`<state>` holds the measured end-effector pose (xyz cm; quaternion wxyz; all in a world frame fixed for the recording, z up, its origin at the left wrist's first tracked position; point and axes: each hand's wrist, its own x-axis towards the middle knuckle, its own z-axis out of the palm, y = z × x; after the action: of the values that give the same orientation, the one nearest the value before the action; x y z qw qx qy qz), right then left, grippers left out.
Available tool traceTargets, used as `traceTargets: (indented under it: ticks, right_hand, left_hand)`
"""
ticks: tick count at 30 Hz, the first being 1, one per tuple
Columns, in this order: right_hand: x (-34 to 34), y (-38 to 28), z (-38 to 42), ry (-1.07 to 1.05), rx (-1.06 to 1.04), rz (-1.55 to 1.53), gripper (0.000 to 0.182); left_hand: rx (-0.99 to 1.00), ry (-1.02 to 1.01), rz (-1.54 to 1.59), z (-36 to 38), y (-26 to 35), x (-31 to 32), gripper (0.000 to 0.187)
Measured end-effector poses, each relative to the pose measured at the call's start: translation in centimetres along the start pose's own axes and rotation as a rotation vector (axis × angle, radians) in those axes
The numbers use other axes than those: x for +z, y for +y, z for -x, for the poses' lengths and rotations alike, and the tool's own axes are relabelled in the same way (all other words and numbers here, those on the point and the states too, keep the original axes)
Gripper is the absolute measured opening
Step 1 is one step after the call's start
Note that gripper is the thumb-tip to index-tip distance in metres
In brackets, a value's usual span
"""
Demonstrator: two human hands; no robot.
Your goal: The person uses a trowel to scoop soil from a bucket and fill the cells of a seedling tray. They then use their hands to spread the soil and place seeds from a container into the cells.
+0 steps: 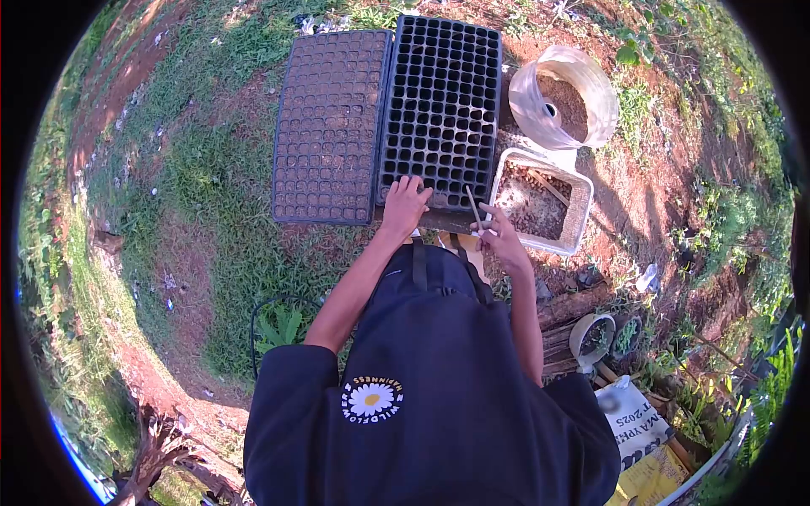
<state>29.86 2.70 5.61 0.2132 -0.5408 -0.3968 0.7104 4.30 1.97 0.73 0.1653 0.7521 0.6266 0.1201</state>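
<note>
My left hand [407, 205] lies over the near edge of a black seedling tray [442, 101], fingers apart on its front cells. The cells of this tray look dark and mostly unfilled. In my right hand [504, 243], closed by the tray's near right corner, is a thin stick [473, 206] pointing up and slightly left. Left of the black tray sits a second seedling tray [331, 126], its cells filled with brown soil. A white rectangular basin [583, 198] beside my right hand has dark soil and a stick-like piece in it.
Behind the basin stands a pale round tub [603, 93] with brown material inside. A log [574, 305], a small bucket [576, 337] and a printed sack [626, 417] lie at the near right. Grass and bare red soil surround the trays.
</note>
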Motion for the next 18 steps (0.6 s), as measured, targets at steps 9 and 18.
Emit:
traceTargets:
  ticks: [9, 18]
  right_hand:
    - [-0.4, -0.6, -0.5, 0.429, -0.281, 0.767, 0.017]
    - [0.6, -0.5, -1.5, 0.181, -0.212, 0.789, 0.028]
  left_hand:
    - [-0.018, 0.013, -0.003, -0.2, 0.1, 0.5, 0.041]
    - [-0.042, 0.021, 0.013, -0.2, 0.1, 0.5, 0.040]
